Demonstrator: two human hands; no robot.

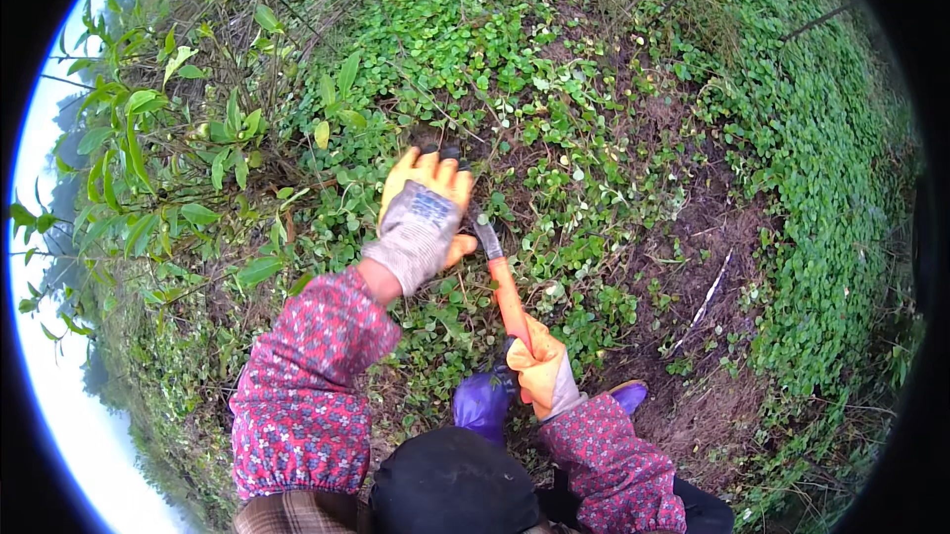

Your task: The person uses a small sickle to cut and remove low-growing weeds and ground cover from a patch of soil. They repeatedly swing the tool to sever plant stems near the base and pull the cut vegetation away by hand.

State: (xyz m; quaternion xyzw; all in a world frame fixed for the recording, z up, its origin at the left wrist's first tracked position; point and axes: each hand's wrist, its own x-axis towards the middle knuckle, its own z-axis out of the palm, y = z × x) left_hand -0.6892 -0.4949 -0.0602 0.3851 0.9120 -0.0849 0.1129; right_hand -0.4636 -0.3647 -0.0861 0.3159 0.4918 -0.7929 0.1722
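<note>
My right hand (542,367), in an orange-coated work glove, is closed around the orange handle (508,296) of a short-handled bladed tool. Its dark metal blade (486,235) points away from me into the weeds, beside my left thumb; the blade's far end is hard to make out. My left hand (423,211), gloved in orange with a grey knit back, reaches down into low green ground cover (549,192). Its fingertips look dark and its palm faces away, so whether it grips any stems is hidden.
A leafy shrub (200,163) rises at the left, its branches reaching near my left arm. Bare brown soil (698,252) and a pale stick (709,296) lie to the right. Dense creeping plants (824,237) cover the far right. My purple boots (482,404) stand below.
</note>
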